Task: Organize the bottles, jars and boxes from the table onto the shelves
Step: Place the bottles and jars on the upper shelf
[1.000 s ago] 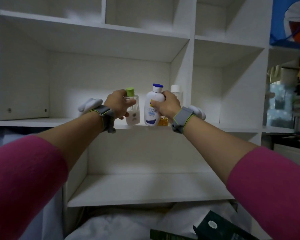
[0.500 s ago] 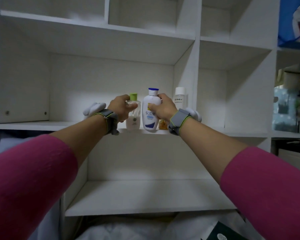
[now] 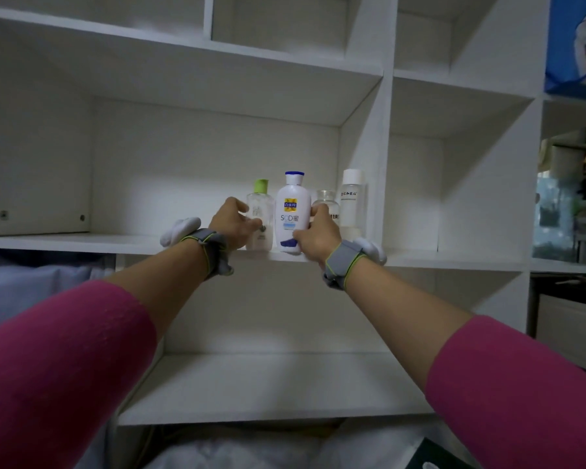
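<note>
A clear bottle with a green cap (image 3: pixel 261 211) and a white lotion bottle with a blue cap (image 3: pixel 293 211) stand side by side on the middle shelf (image 3: pixel 82 241) near its front edge. My left hand (image 3: pixel 232 226) curls round the clear bottle's left side, thumb and a fingertip touching it. My right hand (image 3: pixel 317 233) grips the white bottle low on its right side. Behind my right hand stand a small clear jar (image 3: pixel 328 199) and a tall clear bottle with a white cap (image 3: pixel 352 198).
A white upright divider (image 3: pixel 381 184) closes the compartment right of the bottles. The lower shelf (image 3: pixel 268 384) lies below my arms. A dark green box corner (image 3: pixel 435 456) and white cloth (image 3: pixel 237 451) show at the bottom edge.
Both bottles have come down to stand on the shelf. My hands slid lower on them, and the left fingers have loosened. The view has tilted upward.
</note>
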Tool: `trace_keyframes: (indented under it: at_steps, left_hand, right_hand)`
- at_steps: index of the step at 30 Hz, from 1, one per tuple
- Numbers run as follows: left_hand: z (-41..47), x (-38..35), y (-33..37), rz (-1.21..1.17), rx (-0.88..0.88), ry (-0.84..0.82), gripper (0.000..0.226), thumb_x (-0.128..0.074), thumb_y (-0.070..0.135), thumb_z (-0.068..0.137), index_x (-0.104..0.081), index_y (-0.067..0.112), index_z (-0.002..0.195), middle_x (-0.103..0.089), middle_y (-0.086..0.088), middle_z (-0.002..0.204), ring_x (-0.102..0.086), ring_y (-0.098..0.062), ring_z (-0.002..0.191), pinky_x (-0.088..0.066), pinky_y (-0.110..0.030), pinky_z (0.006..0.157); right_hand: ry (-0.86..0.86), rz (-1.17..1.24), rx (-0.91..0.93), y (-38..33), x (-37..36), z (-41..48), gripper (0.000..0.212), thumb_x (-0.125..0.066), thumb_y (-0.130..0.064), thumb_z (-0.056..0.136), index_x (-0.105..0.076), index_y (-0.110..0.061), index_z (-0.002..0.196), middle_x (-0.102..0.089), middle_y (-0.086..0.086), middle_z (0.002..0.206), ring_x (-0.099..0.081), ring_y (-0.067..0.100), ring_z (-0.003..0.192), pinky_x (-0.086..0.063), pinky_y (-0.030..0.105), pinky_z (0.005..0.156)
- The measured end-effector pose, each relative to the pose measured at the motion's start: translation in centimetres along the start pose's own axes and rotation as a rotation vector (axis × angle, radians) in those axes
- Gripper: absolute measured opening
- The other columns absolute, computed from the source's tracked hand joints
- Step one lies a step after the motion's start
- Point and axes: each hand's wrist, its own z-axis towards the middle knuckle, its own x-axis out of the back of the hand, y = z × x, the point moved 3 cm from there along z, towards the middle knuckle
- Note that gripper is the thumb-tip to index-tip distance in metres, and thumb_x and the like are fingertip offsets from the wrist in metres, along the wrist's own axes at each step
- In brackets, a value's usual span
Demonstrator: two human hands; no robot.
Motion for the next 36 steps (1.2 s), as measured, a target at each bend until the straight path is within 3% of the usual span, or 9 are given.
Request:
trace_keyframes:
  at_steps: [3,7,13,18,23,26,28,32,36]
  left_hand:
    - [0.0,-0.4,-0.3,-0.004,0.017,0.006,0.033,-0.063,0.019,0.088,-0.044,0.011,0.114,-0.059,-0.01,0.097,-0.054,-0.024,0.081,-0.041,-0.028,0.062]
    - [0.1,-0.8,-0.8,0.011,0.042,0.006,0.041,-0.061,0.015,0.089,-0.043,0.008,0.124,-0.059,-0.011,0.097,-0.056,-0.026,0.083,-0.045,-0.033,0.071]
    - [0.2,-0.9,-1.5,0.035,0.075,0.01,0.041,-0.056,0.007,0.087,-0.041,0.009,0.125,-0.06,-0.012,0.099,-0.061,-0.037,0.103,-0.051,-0.046,0.091]
    - [0.3,-1.1,-1.9,0.014,0.079,0.004,0.044,-0.056,0.004,0.085,-0.04,0.008,0.125,-0.059,-0.01,0.095,-0.061,-0.038,0.102,-0.051,-0.048,0.091]
    - [0.5,-0.9,-2.2,-0.018,0.081,0.025,0.042,-0.057,0.002,0.085,-0.042,0.005,0.124,-0.06,-0.013,0.098,-0.057,-0.028,0.085,-0.048,-0.034,0.075]
    - [0.4,-0.6,-2.2,-0.013,0.065,0.022,0.038,-0.057,0.002,0.086,-0.043,0.004,0.122,-0.058,-0.011,0.096,-0.055,-0.025,0.083,-0.043,-0.028,0.06]
    - [0.4,-0.6,-2.2,-0.013,0.061,0.026,0.037,-0.057,0.002,0.087,-0.044,0.005,0.121,-0.057,-0.01,0.095,-0.055,-0.025,0.083,-0.042,-0.027,0.059]
    - [0.4,-0.7,-2.3,-0.017,0.064,0.035,0.028,-0.059,0.003,0.086,-0.046,0.009,0.11,-0.055,-0.007,0.09,-0.055,-0.025,0.085,-0.049,-0.037,0.077]
    - [0.4,-0.7,-2.4,-0.005,0.059,0.043,0.028,-0.059,0.003,0.085,-0.047,0.01,0.109,-0.055,-0.005,0.088,-0.054,-0.025,0.085,-0.05,-0.04,0.086]
  right_hand:
    - [0.016,-0.069,-0.002,0.4,-0.3,-0.2,0.035,-0.054,-0.007,0.088,-0.041,-0.014,0.121,-0.063,0.012,0.113,-0.062,0.031,0.101,-0.052,0.045,0.089]
    - [0.076,-0.214,-0.008,0.5,-0.9,-0.3,0.035,-0.052,-0.006,0.09,-0.039,-0.007,0.123,-0.06,0.017,0.114,-0.059,0.037,0.105,-0.048,0.049,0.093]
    - [0.188,-0.333,0.014,0.5,-1.0,-0.5,0.016,-0.033,-0.004,0.096,-0.036,-0.006,0.112,-0.055,0.011,0.091,-0.052,0.034,0.089,-0.043,0.041,0.077]
    - [0.234,-0.368,0.01,0.2,-1.2,-0.9,0.028,-0.042,-0.001,0.093,-0.035,-0.004,0.119,-0.061,0.019,0.107,-0.059,0.036,0.095,-0.048,0.044,0.08]
    - [0.235,-0.367,0.024,0.2,-1.4,-1.2,0.029,-0.055,-0.008,0.093,-0.038,-0.004,0.116,-0.063,0.021,0.108,-0.06,0.039,0.097,-0.049,0.047,0.084]
    - [0.218,-0.366,0.027,0.2,-1.6,-1.4,0.035,-0.06,-0.013,0.09,-0.039,-0.004,0.116,-0.064,0.021,0.107,-0.06,0.04,0.097,-0.05,0.048,0.084]
    - [0.209,-0.357,0.026,0.1,-1.7,-1.5,0.037,-0.062,-0.014,0.09,-0.038,-0.004,0.117,-0.065,0.019,0.107,-0.061,0.038,0.098,-0.05,0.047,0.083]
    - [0.208,-0.346,0.014,0.0,-1.8,-1.4,0.04,-0.063,-0.013,0.09,-0.038,-0.004,0.12,-0.065,0.018,0.109,-0.061,0.037,0.1,-0.047,0.042,0.081]
    - [0.225,-0.352,0.012,-0.1,-1.7,-1.4,0.033,-0.055,-0.009,0.094,-0.039,-0.004,0.122,-0.068,0.014,0.105,-0.062,0.033,0.099,-0.041,0.036,0.074]
